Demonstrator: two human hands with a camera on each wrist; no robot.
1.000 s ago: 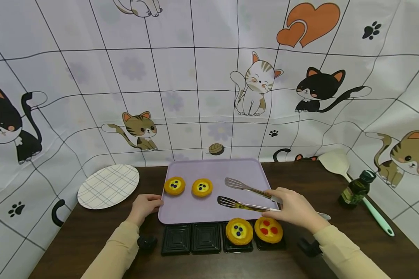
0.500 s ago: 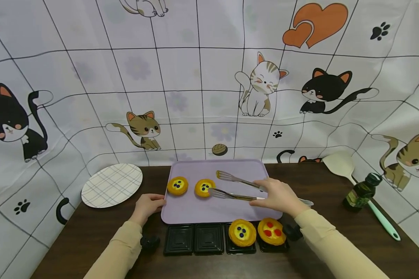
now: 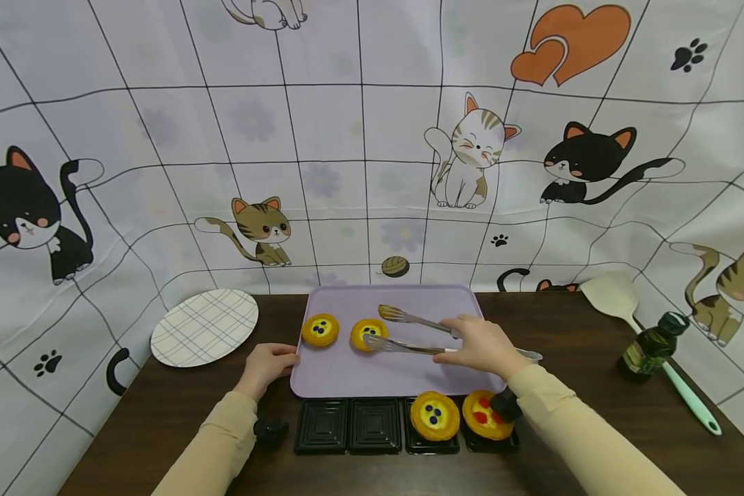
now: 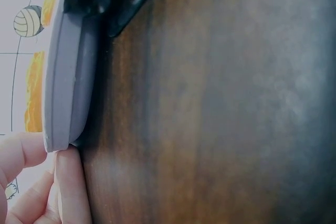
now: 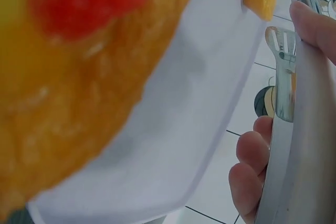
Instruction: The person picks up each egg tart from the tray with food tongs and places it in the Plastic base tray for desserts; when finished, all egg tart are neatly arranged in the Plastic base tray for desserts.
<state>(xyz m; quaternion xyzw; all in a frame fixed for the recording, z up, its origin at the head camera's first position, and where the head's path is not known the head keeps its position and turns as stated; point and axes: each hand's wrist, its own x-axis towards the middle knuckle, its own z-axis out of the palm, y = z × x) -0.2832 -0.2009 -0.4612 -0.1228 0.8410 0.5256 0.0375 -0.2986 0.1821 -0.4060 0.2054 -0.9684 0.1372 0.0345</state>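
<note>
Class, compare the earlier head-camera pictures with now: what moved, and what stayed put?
The right hand has moved the silver metal tongs leftward; in the head view, one tip now overlaps the right-hand round yellow tart on the lavender rectangular tray. Nothing was grasped or released. The left hand stays at the tray's left edge; the tray, tart and black square containers look unmoved.

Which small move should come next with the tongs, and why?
Perhaps ease the tongs left to straddle the tart at their tips: the right hand holds them spread, with one tip overlapping that tart in the head view.
</note>
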